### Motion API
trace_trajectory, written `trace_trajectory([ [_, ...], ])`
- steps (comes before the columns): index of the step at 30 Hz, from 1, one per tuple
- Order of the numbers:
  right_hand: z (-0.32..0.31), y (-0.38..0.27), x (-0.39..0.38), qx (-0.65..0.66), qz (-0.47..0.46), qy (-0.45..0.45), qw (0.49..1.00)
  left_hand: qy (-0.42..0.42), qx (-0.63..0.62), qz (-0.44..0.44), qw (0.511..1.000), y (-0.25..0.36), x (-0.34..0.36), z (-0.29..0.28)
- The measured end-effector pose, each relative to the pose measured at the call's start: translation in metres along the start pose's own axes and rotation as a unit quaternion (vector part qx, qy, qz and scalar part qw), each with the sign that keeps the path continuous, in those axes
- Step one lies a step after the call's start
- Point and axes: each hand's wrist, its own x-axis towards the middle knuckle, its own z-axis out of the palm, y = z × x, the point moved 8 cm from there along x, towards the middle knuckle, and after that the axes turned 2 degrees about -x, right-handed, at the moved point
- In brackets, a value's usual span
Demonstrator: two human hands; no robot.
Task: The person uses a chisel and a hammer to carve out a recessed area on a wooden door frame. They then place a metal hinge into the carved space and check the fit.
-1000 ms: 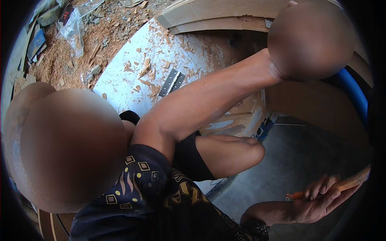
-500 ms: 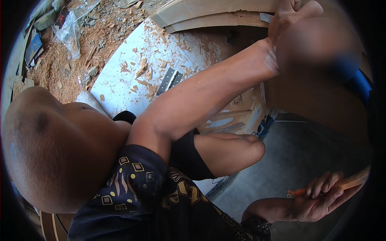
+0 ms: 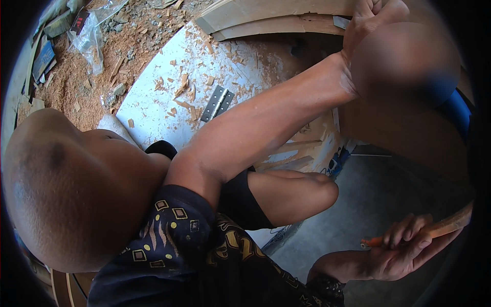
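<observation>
My left hand [image 3: 376, 13] is up at the top right, fingers curled, next to the end of a curved wooden piece [image 3: 276, 28]. A small flat grey piece [image 3: 340, 22] shows beside it; what those fingers grip is hidden. Low at the right, my right hand [image 3: 401, 248] is closed around an orange-brown wooden handle [image 3: 445, 226]. One end of this handle pokes out on the left of the fist, while the other runs off to the right rim. A metal butt hinge [image 3: 217, 103] lies opened flat on a white board [image 3: 153, 110] beneath my left arm.
Wood chips litter the white board. Sawdust and rubble [image 3: 110, 56], with a clear plastic bag [image 3: 91, 43], cover the ground at the upper left. My bent knees [image 3: 56, 189] flank the board. Grey floor [image 3: 358, 194] stretches at the right, and a blurred patch hides the upper right.
My right hand and the handle have shifted slightly to the left. My left hand stays by the curved wooden piece, with the view moved only a little.
</observation>
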Motion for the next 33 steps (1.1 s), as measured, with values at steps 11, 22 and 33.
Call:
trace_trajectory([
  [11, -0.002, -0.001, 0.004, 0.004, 0.006, 0.002, 1.000, 0.011, -0.010, -0.080, 0.997, -0.009, 0.002, -0.012],
  [22, 0.002, -0.010, 0.002, 0.027, -0.023, 0.003, 0.999, 0.030, 0.021, -0.019, 0.999, -0.006, -0.014, -0.003],
  [33, -0.012, -0.009, 0.000, 0.095, -0.013, 0.011, 0.995, 0.063, -0.007, 0.008, 0.998, -0.009, -0.014, -0.007],
])
